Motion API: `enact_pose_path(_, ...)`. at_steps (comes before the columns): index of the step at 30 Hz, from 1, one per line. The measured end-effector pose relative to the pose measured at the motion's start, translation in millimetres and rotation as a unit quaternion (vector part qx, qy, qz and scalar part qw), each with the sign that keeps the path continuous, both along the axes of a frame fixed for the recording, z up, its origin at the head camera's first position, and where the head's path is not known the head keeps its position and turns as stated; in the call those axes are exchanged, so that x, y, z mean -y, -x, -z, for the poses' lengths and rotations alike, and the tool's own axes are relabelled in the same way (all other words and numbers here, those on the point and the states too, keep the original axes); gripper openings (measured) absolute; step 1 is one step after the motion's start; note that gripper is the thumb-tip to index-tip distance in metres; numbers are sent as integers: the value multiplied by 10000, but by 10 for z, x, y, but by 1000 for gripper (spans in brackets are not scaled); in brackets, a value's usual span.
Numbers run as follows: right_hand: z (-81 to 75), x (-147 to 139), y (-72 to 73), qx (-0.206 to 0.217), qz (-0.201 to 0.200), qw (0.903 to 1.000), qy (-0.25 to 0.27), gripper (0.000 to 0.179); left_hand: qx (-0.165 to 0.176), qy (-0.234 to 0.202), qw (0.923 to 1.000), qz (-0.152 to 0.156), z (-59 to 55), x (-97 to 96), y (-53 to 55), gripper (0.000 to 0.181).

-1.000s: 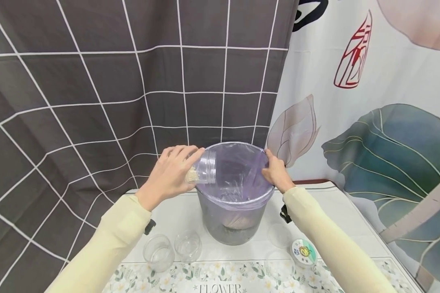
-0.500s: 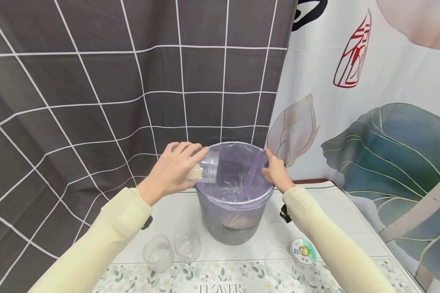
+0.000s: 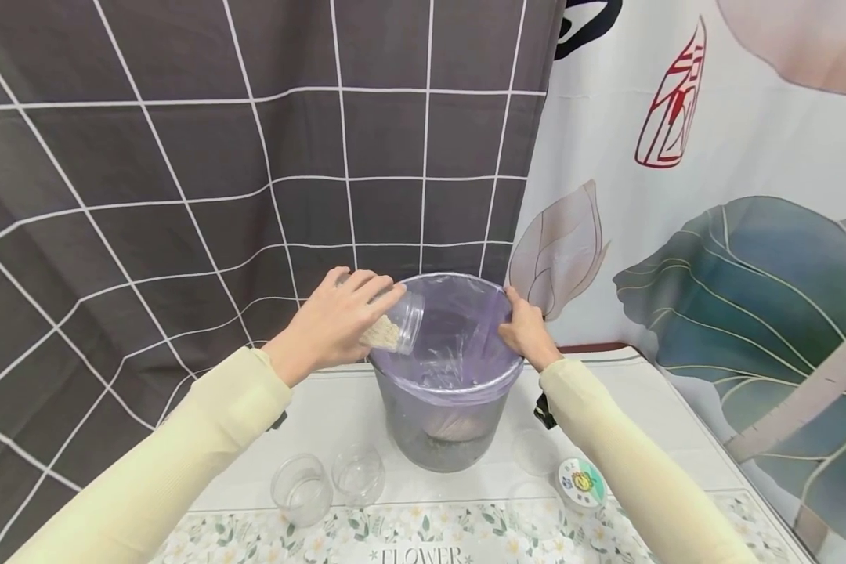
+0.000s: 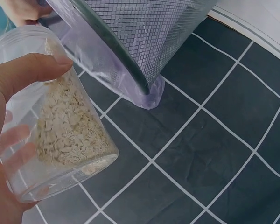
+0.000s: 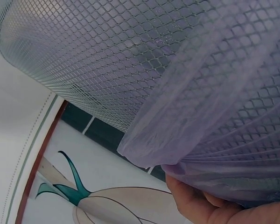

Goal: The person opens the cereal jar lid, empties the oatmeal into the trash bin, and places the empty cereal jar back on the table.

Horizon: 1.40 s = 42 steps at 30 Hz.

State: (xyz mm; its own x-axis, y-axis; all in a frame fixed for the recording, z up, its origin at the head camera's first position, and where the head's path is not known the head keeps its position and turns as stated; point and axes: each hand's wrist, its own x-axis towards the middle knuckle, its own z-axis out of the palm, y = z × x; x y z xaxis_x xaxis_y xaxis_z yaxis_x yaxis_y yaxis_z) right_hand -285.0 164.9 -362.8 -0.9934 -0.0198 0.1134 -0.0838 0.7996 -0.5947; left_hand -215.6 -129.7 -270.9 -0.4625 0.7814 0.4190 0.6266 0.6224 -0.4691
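Observation:
My left hand (image 3: 338,317) grips a clear plastic jar (image 4: 77,126) that holds pale, flaky oats (image 4: 72,128). In the head view the jar lies tilted on its side, its mouth over the left rim of a mesh trash can (image 3: 437,439). A purple plastic bag (image 3: 458,333) lines the can and folds over its rim. My right hand (image 3: 529,329) holds the can's right rim through the bag; in the right wrist view its fingers (image 5: 191,200) lie at the bag's gathered edge. Something pale shows low inside the can through the mesh.
Two clear open jars (image 3: 301,489) (image 3: 358,474) stand on the table left of the can. To the right lie a round lid with a flower picture (image 3: 581,483) and clear discs (image 3: 534,452). A dark grid curtain (image 3: 254,157) hangs close behind the can.
My left hand has moved slightly right and up, tipping the jar's mouth farther over the can. The oats have slid toward the mouth. My right hand stays at the rim.

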Motion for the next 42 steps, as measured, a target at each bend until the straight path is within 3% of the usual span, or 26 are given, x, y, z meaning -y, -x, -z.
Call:
enact_pose_path(18, 18, 27, 6, -143, -69, 9999, 18, 75, -155, 548, 9982, 194, 12, -74, -14, 72)
enact_pose_path(42, -5, 9, -25, -74, -5, 9999, 102, 74, -378, 660, 9968, 248, 17, -119, 8, 67)
